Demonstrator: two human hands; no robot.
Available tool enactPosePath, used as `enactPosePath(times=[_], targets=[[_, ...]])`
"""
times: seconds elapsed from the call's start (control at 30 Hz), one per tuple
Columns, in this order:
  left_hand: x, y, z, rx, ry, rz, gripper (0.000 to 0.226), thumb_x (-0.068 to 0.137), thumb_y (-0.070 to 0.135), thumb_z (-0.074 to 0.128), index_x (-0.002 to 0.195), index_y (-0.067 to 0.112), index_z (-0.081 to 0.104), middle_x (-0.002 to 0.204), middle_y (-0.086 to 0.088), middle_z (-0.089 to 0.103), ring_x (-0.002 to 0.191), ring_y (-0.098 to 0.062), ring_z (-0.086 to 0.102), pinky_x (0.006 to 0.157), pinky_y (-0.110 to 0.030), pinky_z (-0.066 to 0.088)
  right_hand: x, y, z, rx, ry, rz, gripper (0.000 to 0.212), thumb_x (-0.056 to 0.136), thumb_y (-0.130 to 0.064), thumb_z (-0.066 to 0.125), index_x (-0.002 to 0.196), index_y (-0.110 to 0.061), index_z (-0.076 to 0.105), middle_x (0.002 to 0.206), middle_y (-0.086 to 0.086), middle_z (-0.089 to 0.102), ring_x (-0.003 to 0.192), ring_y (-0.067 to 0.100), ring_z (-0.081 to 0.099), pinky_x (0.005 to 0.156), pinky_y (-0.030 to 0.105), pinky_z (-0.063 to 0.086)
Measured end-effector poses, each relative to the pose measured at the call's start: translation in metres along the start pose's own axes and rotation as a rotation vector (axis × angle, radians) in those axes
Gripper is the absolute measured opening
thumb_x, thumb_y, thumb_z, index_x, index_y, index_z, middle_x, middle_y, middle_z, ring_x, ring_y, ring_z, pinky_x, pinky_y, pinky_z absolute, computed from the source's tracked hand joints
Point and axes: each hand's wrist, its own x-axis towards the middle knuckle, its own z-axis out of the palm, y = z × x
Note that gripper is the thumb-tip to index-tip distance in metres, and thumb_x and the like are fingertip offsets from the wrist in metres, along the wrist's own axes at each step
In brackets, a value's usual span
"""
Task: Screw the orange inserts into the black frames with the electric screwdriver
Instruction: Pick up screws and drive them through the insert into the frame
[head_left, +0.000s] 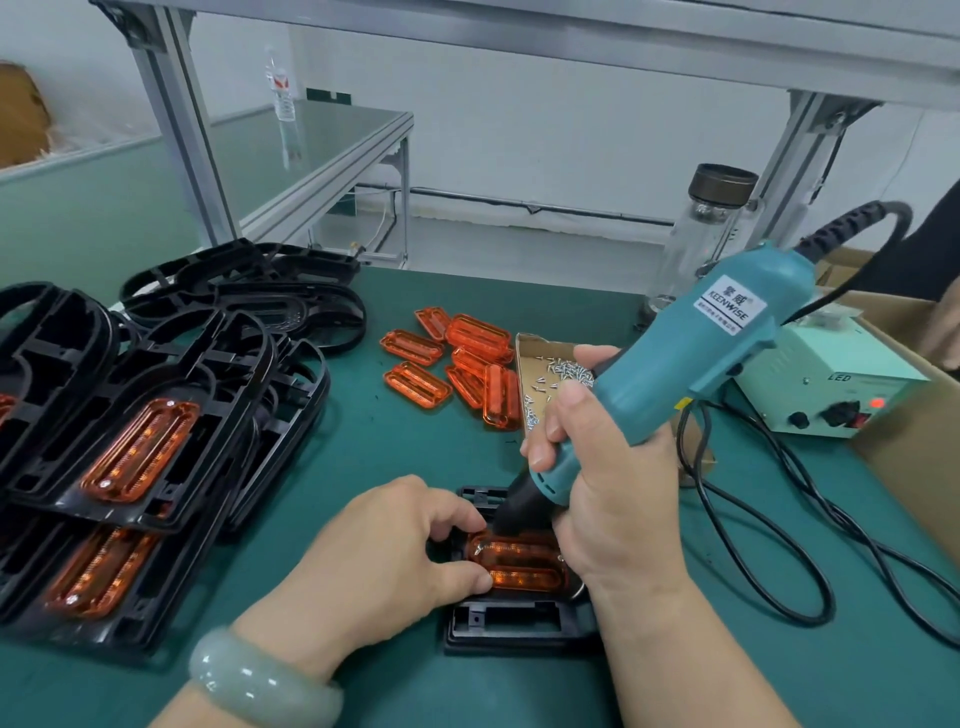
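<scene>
A black frame (511, 626) lies on the green mat near the front, with an orange insert (519, 564) seated in it. My left hand (374, 561) pinches the left end of the frame and insert, thumb and fingers curled around them. My right hand (597, 478) grips the teal electric screwdriver (691, 353), tilted, its black tip (511, 512) down at the insert's upper left edge. Loose orange inserts (457, 358) lie in a heap behind. Frames with inserts (130, 441) are stacked at the left. Empty black frames (270, 291) lie behind that stack.
A cardboard tray of small screws (550, 374) sits beside the loose inserts. The screwdriver's power box (826, 384) stands at the right with black cables (779, 525) looping over the mat. A glass bottle (701, 239) stands at the back. A cardboard box (914, 441) borders the right edge.
</scene>
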Motion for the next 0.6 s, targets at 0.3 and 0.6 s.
enactPosePath(times=[0.3, 0.6], targets=[[0.0000, 0.0007, -0.0006, 0.005, -0.009, 0.003, 0.040, 0.065, 0.057, 0.075, 0.103, 0.049, 0.063, 0.083, 0.018, 0.051, 0.079, -0.001, 0.050, 0.074, -0.024, 0.046, -0.0010, 0.0024, 0.0060, -0.027, -0.209, 0.003, 0.022, 0.076, -0.023, 0.066, 0.097, -0.029, 0.064, 0.057, -0.003, 0.048, 0.042, 0.015, 0.045, 0.050, 0.029, 0.043], [-0.0011, 0.0081, -0.0044, 0.039, -0.051, 0.056, 0.031, 0.071, 0.053, 0.072, 0.082, 0.063, 0.046, 0.082, 0.012, 0.049, 0.078, -0.007, 0.049, 0.071, -0.027, 0.045, -0.0009, 0.0028, 0.0079, 0.003, -0.367, 0.023, 0.023, 0.079, -0.017, 0.066, 0.100, -0.023, 0.060, 0.058, -0.004, 0.050, 0.042, 0.012, 0.046, 0.050, 0.024, 0.043]])
